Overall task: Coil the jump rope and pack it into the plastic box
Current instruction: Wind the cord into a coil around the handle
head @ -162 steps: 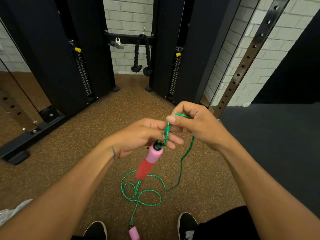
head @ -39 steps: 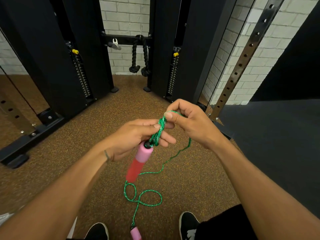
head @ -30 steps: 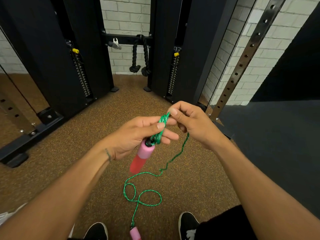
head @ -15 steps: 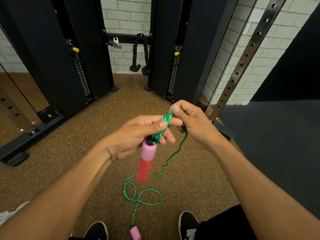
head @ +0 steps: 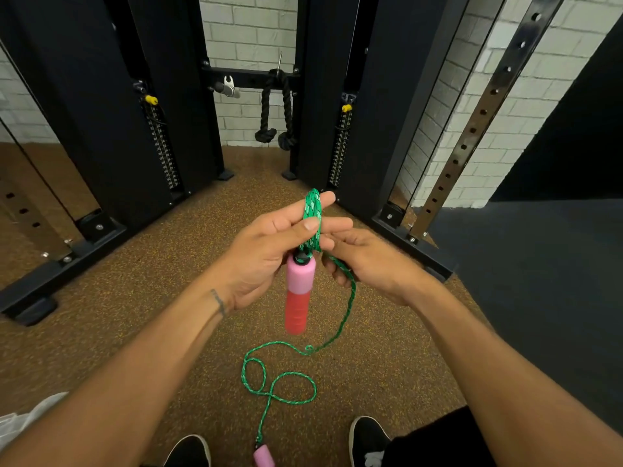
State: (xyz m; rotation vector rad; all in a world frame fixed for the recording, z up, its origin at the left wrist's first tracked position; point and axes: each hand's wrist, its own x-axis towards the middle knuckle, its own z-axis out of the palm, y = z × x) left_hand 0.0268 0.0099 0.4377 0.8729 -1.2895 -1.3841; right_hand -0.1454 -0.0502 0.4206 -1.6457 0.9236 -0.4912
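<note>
The jump rope is a green braided cord with pink-and-red foam handles. Several turns of the rope coil [head: 313, 214] are wound round the fingers of my left hand [head: 263, 254], and its thumb presses them in place. One handle [head: 297, 291] hangs straight down from that hand. My right hand [head: 367, 261] sits just right of and below the coil, fingers curled round the free strand [head: 350, 298]. That strand drops to loose loops [head: 279, 382] on the floor. The second handle [head: 263, 457] lies between my shoes.
Black cable-machine columns [head: 161, 96] and a low base bar [head: 60, 264] stand ahead and to the left. A perforated steel upright [head: 472, 129] rises at the right. A pale plastic thing [head: 20, 419] shows at the bottom-left edge. Brown speckled rubber floor [head: 168, 298] lies underfoot.
My right hand has dropped from the top of the coil to below my left fingers, carrying the strand round. More cord has come off the floor. The hanging handle has steadied.
</note>
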